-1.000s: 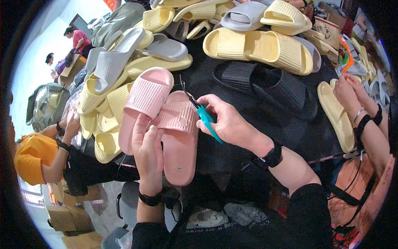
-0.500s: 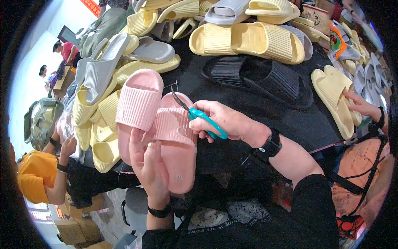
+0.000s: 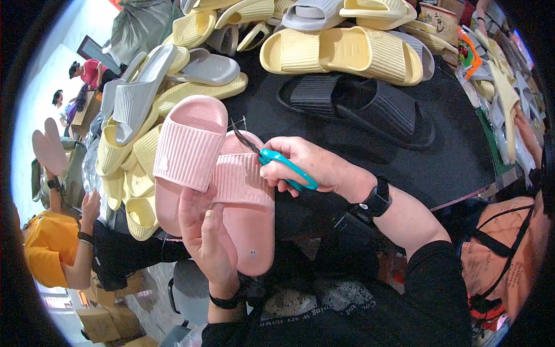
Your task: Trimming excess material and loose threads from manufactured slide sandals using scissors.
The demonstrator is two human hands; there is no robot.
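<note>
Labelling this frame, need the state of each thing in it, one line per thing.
Pink slippers: paired, held up off the table.
Left hand: gripping the pair from below.
Right hand: closed on the scissors.
Scissors: teal handles, blades at the slipper strap; open or shut unclear.
Black slippers: lying flat on the table.
Yellow slippers: piled at the far edge.

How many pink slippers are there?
2. One pink slipper lies on the left, its strap raised. The other pink slipper lies beside and partly under it, held by the left hand. The right hand snips at it with scissors. More may be hidden.
</note>
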